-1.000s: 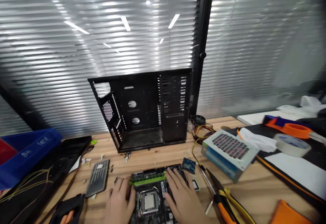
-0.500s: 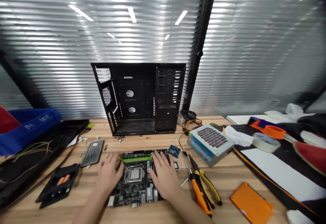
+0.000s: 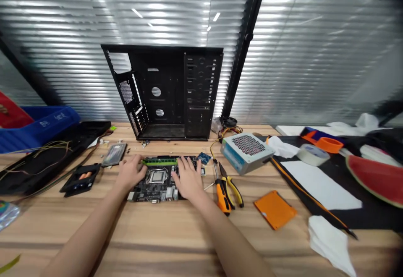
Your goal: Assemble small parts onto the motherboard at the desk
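A dark motherboard [image 3: 157,186] lies flat on the wooden table, with a silver processor socket [image 3: 157,176] and a green memory stick [image 3: 160,162] along its far edge. At the board's left edge is my left hand [image 3: 130,172], its fingers bent over the far left corner. My right hand [image 3: 189,177] rests on the board's right part with the fingers spread, the tips near the right end of the memory stick. Neither hand is wrapped round anything.
An open black computer case [image 3: 170,92] stands behind the board. To the right are a power supply [image 3: 247,149], an orange screwdriver [image 3: 222,195], yellow pliers [image 3: 234,191] and an orange plate [image 3: 275,210]. A blue bin [image 3: 40,126] and a hard drive [image 3: 114,154] sit left.
The view has tilted down, so everything appears higher and more of the near table shows. Both hands keep about the same places on the motherboard.
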Action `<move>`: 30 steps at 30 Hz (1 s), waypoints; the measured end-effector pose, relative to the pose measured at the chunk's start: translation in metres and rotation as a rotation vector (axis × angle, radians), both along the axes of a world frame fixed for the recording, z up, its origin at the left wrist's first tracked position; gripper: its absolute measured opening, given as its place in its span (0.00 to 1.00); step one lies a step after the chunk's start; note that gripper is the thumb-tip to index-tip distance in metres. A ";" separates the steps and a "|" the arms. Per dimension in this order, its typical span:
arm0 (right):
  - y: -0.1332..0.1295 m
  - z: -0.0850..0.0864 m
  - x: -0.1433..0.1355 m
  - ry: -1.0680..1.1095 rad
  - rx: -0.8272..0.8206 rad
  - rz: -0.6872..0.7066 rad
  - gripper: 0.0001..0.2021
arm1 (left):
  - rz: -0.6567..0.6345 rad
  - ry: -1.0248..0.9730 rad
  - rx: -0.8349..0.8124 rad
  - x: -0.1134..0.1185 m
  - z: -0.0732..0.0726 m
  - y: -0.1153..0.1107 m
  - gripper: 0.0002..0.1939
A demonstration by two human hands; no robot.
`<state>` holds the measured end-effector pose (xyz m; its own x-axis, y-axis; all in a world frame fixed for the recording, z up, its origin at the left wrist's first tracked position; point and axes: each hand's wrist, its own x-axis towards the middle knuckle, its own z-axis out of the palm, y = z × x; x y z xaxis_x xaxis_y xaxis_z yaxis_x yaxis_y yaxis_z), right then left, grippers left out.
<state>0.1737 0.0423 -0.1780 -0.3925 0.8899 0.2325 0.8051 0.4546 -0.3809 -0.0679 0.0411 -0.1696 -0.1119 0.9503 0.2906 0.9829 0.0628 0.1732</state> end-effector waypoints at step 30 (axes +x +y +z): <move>0.000 -0.005 0.001 -0.110 -0.046 0.018 0.31 | 0.019 -0.259 0.137 -0.005 -0.015 0.006 0.17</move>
